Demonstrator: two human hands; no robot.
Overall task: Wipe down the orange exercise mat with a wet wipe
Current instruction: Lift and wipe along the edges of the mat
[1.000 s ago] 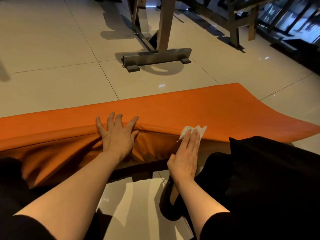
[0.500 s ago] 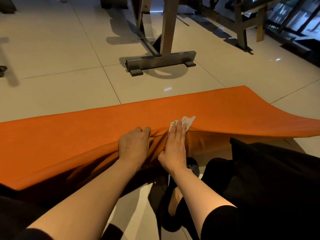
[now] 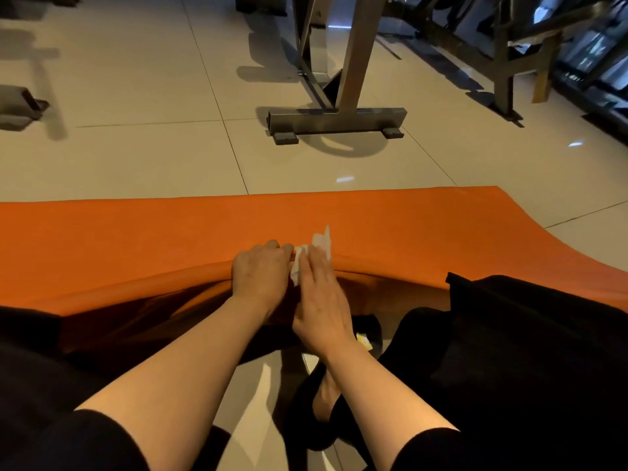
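I see my left hand (image 3: 260, 273) curled over the raised fold of the mat (image 3: 136, 239), knuckles up, fingers bent down across the ridge and gripping it. Just to its right, touching it at the fingertips, my right hand (image 3: 321, 290) lies with fingers fairly straight on the same ridge, pressing the wipe (image 3: 321, 241) against the mat. The wipe is white and crumpled; part of it sticks out beyond my right fingertips on the far side, and another bit shows in the narrow gap between my two hands. I cannot tell whether my right thumb pinches it, as the thumb is hidden.

The mat runs across the whole view, left and right of my hands. Beyond my hands its orange surface lies smooth toward the floor (image 3: 136, 96). On the near side of my hands the edge is folded under, dark and shadowed, hanging over my lap. To the right of my right hand the mat curves down and away past my black-clad knee (image 3: 526, 334).

Below my right wrist a black shoe (image 3: 326, 413) shows on the tiles, and a small yellow scrap (image 3: 363, 340) lies just right of the wrist; I cannot tell what it is.

Far beyond my hands stands a metal frame base (image 3: 336, 119) on the pale tiled floor, with more dark frames further right.
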